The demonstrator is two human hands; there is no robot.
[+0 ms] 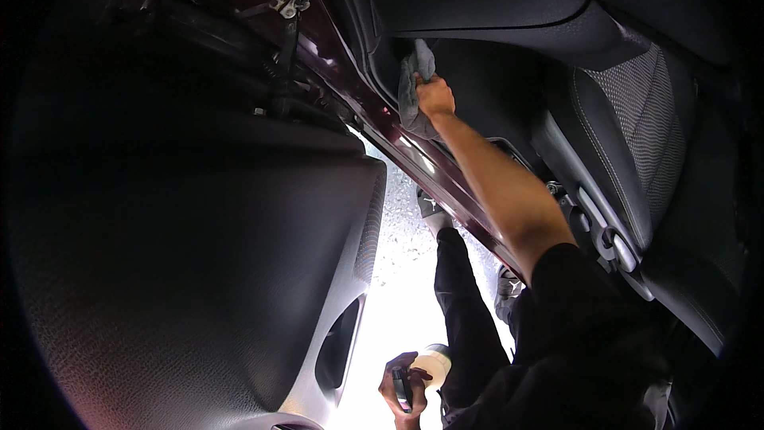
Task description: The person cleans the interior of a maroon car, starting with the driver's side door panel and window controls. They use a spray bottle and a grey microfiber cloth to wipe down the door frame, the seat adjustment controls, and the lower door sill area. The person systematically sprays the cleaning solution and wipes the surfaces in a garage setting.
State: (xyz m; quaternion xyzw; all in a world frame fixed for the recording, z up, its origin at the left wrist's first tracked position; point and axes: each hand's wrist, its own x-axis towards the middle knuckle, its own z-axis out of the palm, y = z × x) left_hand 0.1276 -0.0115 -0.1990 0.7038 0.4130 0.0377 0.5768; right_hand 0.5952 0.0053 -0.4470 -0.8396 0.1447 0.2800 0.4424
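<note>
My right hand (436,95) reaches into the front footwell and grips a folded grey cloth (412,92). The cloth lies against the inner side of the door opening, under the black dashboard trim. Part of the hand's grip is hidden by the cloth. Low in the view, my left hand (397,391) holds a spray bottle (434,364) with a black trigger head (402,388) and a pale, translucent body. Beneath my right forearm runs the dark red door sill (427,170) of the car.
At left the open car door (209,251) fills much of the view, with a door pocket (338,343). A door hinge (290,3) sits above. The front seat (627,125) with its side levers (621,251) stands at right. My shoes (428,203) rest on brightly lit ground (400,239).
</note>
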